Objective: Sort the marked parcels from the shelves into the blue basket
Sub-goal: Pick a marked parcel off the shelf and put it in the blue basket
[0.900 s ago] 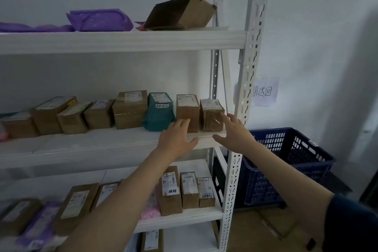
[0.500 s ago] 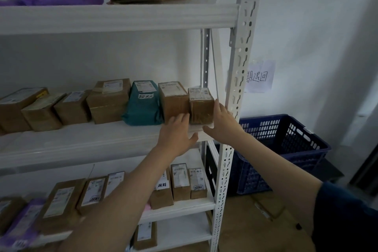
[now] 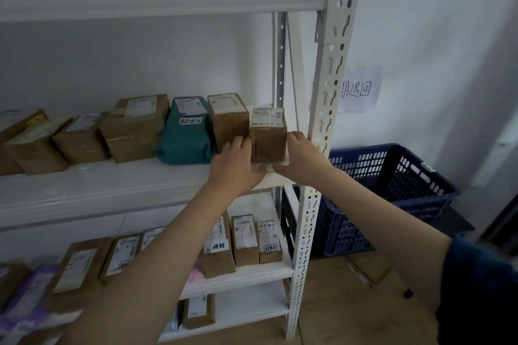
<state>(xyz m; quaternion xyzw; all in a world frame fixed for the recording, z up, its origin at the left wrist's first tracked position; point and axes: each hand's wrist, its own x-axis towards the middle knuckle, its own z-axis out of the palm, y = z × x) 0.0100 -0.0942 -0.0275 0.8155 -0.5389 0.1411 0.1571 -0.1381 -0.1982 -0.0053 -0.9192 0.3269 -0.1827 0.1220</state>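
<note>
A small brown box (image 3: 268, 139) with a white shipping label on top stands at the right end of the middle shelf (image 3: 112, 190), out at its front edge. My left hand (image 3: 238, 166) grips its left side and my right hand (image 3: 301, 158) grips its right side, both thumbs under the front. The blue basket (image 3: 398, 185) sits on the floor to the right of the rack and looks empty. A teal parcel (image 3: 186, 131) with a handwritten tag stands two places to the left.
The white rack post (image 3: 322, 126) rises just right of my right hand. More brown boxes (image 3: 134, 126) line the middle shelf. On the lower shelf, tagged boxes (image 3: 270, 242) stand upright. A paper sign (image 3: 360, 89) hangs on the wall.
Both hands moved in from the shelf edge and took hold of the rightmost small box. It has come forward out of the row. The view has shifted closer.
</note>
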